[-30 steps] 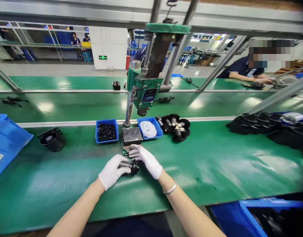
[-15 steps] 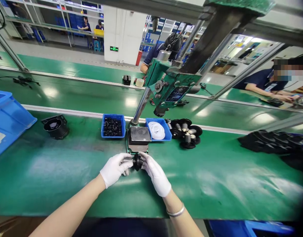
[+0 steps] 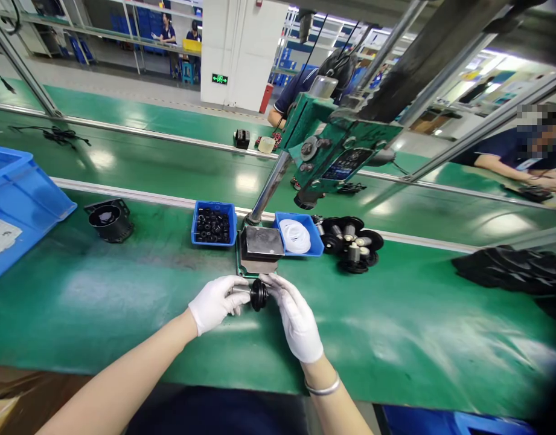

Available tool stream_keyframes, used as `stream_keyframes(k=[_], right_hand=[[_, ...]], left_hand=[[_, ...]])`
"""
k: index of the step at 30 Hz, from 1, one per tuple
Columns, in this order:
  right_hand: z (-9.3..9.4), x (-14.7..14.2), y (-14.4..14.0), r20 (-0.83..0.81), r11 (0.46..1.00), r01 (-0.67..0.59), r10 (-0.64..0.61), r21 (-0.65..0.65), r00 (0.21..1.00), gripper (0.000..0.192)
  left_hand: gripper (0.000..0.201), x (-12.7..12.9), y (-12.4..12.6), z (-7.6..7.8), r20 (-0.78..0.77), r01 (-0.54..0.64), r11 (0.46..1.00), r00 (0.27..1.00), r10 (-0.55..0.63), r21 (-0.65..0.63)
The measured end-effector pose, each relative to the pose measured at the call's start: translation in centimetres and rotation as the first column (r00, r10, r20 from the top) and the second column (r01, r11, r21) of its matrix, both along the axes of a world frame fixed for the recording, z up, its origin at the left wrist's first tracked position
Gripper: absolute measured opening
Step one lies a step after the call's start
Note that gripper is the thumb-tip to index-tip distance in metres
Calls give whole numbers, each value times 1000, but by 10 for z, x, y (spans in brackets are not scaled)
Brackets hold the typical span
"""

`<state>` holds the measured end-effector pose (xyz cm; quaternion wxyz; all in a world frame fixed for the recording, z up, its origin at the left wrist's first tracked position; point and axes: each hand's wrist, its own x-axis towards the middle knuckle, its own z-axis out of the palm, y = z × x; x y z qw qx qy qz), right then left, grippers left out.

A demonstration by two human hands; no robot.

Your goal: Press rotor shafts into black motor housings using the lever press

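Just in front of the press base, my left hand, in a white glove, is closed round the silver cylinder of a motor-like part with black discs. The part lies sideways, its discs pointing right. At the disc end is my right hand, also gloved, with its fingers stretched out and close together. Its fingertips are at or against that end; the thumb is mostly hidden. Behind the hands, the press base carries a flat metal block. The green press head hangs above and to the right.
A blue bin of small black rings and a blue bin of white discs flank the press. Similar motor parts are piled right. A black housing and large blue crate stand left; black parts lie far right.
The view has shifted, so the scene sits slightly further right. My right fingers have straightened and drawn back a little from the discs; my left hand keeps its hold.
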<state>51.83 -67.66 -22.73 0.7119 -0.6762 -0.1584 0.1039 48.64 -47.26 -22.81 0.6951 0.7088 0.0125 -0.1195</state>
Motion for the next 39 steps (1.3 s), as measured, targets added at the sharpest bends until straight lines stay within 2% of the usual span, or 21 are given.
stream_keyframes(k=[3, 6, 8, 10, 14, 18, 22, 25, 30, 33, 35, 37, 39], right_hand=[[6, 3, -3, -14, 1000, 15, -15, -8, 1000, 33], [11, 5, -6, -38, 993, -75, 72, -86, 997, 34], [11, 5, -5, 9, 976, -129, 133, -177, 991, 35], [9, 5, -1, 88, 957, -128, 155, -259, 984, 36], [5, 5, 10, 206, 951, -98, 163, -292, 965, 37], [12, 13, 20, 315, 941, -80, 189, -330, 930, 37], [26, 23, 29, 438, 890, -43, 265, -453, 859, 34], [26, 24, 40, 495, 853, -7, 310, -522, 812, 32], [14, 9, 57, 516, 844, 1, 327, -536, 791, 31], [18, 4, 47, 562, 864, -42, 361, -501, 744, 33], [22, 9, 34, 596, 907, -25, 297, -421, 746, 34], [23, 18, 24, 590, 949, 61, 142, -309, 795, 33], [19, 28, 20, 513, 964, 128, 9, -231, 858, 29]], left_hand=[[36, 0, 2, 3, 20, 4, 1000, 1000, -4, 11], [33, -1, 5, 7, 64, 16, 999, 998, -18, 32], [31, -2, 8, 8, 132, 25, 996, 991, -36, 84], [30, -2, 9, 9, 198, 19, 987, 979, -52, 162], [26, -1, 8, 9, 240, 17, 963, 967, -85, 270], [26, 0, 10, 6, 346, -41, 895, 929, -129, 445], [30, 3, 17, 2, 329, -38, 800, 922, -203, 599], [27, 7, 15, 5, 268, -6, 693, 925, -271, 721], [21, 10, -2, 13, 146, -52, 403, 967, -208, 914], [12, 9, 11, 22, 81, -12, 308, 973, -215, 951], [24, 9, 33, 33, 66, -29, 235, 986, -154, 972], [39, 13, 55, 49, 95, -88, 138, 995, -43, 986], [45, 25, 68, 66, 143, -143, 62, 990, 19, 988]])
